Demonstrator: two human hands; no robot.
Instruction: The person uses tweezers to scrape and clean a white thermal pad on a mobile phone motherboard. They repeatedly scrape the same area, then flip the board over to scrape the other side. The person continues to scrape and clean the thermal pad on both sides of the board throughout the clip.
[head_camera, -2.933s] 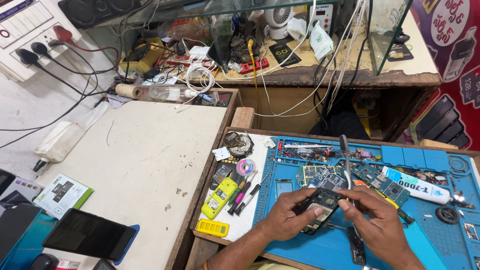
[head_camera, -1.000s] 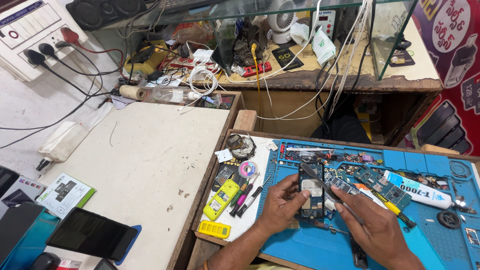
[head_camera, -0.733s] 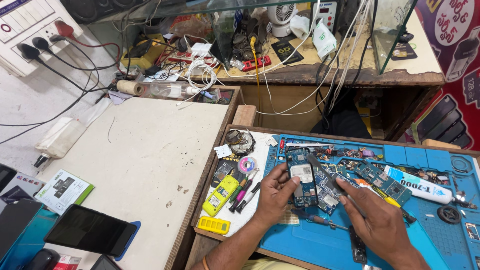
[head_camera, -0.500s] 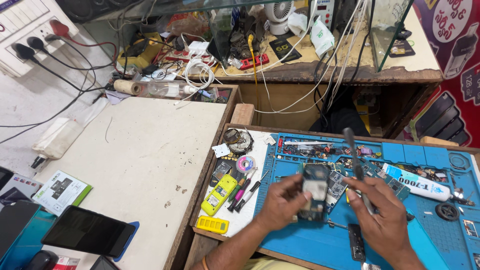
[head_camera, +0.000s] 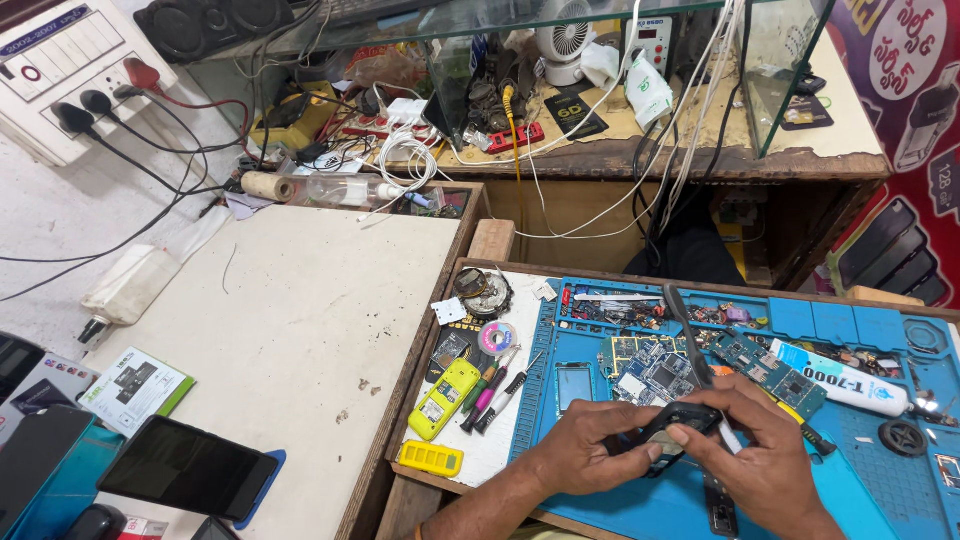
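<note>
My left hand (head_camera: 585, 447) and my right hand (head_camera: 752, 450) together hold a small dark phone body (head_camera: 672, 428) low over the blue repair mat (head_camera: 850, 470). The fingers of both hands close around the phone from either side. A long thin dark tool (head_camera: 685, 330) rises from my right hand, its tip pointing away over the mat. Circuit boards (head_camera: 650, 368) lie on the mat just beyond my hands.
A yellow phone (head_camera: 445, 398), a yellow keypad piece (head_camera: 430, 458), several screwdrivers (head_camera: 492, 385) and a tape roll (head_camera: 497, 337) lie left of the mat. A white glue tube (head_camera: 840, 378) lies to the right. A dark tablet (head_camera: 185, 470) rests on the white bench. Cables crowd the back shelf.
The phone body was held up and turned over the mat; now both hands have drawn it lower and nearer to me, and the tool stands more upright in my right hand.
</note>
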